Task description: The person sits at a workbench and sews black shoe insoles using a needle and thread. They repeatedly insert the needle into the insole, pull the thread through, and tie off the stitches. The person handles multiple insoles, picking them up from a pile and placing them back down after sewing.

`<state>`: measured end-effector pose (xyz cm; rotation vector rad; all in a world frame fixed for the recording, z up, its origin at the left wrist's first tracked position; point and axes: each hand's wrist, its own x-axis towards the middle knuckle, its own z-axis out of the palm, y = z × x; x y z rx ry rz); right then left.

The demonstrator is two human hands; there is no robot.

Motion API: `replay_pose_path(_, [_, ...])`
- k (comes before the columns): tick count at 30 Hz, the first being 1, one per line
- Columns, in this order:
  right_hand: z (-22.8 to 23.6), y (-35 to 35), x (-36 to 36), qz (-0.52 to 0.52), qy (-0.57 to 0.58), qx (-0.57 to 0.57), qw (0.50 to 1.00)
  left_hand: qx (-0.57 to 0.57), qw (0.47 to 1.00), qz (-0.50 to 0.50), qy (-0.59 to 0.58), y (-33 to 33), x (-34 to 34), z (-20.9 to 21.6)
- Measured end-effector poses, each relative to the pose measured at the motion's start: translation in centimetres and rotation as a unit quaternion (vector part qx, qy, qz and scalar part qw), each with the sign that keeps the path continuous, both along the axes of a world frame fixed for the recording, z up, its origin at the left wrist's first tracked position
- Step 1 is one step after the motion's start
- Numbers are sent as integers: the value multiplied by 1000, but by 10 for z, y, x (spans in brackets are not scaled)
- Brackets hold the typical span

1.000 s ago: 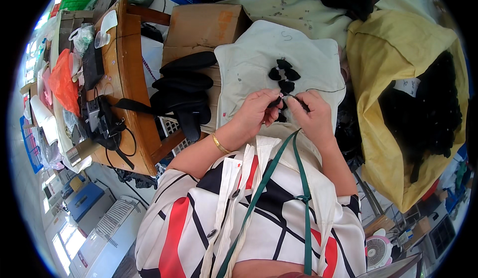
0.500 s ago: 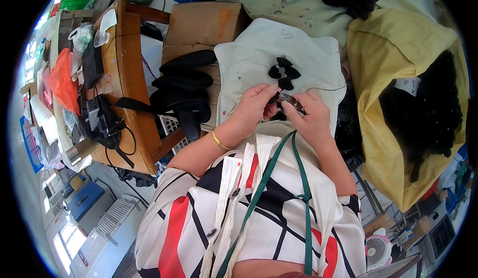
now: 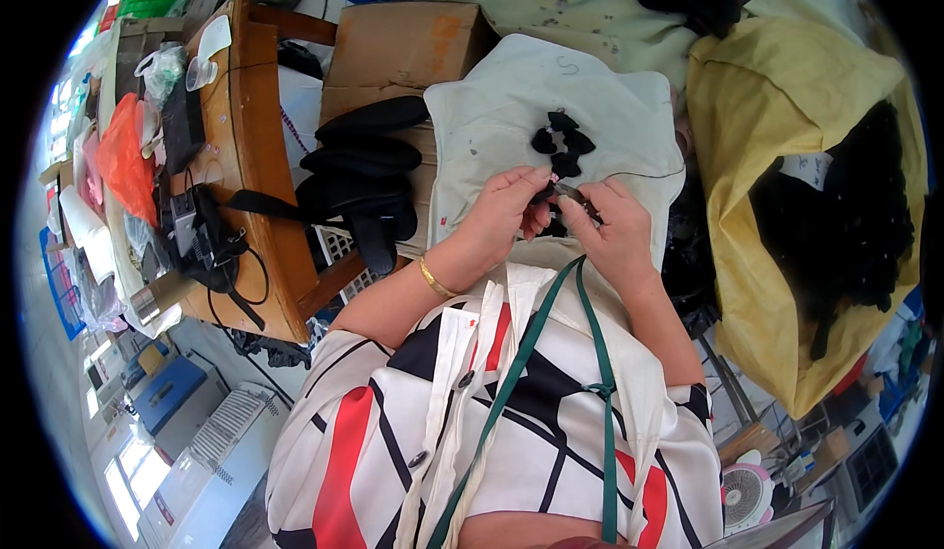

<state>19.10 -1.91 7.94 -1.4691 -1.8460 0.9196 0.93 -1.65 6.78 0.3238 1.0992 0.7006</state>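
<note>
Over a white cloth-covered surface (image 3: 492, 97) both my hands work close together. My left hand (image 3: 503, 207) is closed, its thumb and fingers pinching a small black fabric piece (image 3: 541, 193). In my closed right hand (image 3: 618, 227) is a small grey metal tool (image 3: 568, 191), which looks like thread snips, its tip right beside that piece. Fingers hide most of the tool. Just beyond my fingertips lie several small black fabric pieces (image 3: 577, 143) in a loose cluster. More black material shows below, between my hands.
To the right stands a large yellow sack (image 3: 733, 185) filled with black pieces. Black padded shapes (image 3: 359, 161) lie at the left, before a cardboard box (image 3: 403, 48). Farther left is a wooden table (image 3: 261, 156) with a red plastic bag (image 3: 128, 161). A dark thread (image 3: 644, 173) crosses the cloth.
The metal tool in my right hand has turned slightly, its tip now closer to the black piece. My left hand has hardly moved.
</note>
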Motion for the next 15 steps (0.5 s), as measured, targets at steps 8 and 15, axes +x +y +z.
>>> replay_pose_path(8, [-3,-3,0,0,-37,25,999,17,1000,3,6,-2,-1,-2])
replay_pose_path(15, [-3,-3,-1,1,-27,32,999,17,1000,2,12,-3,0,-3])
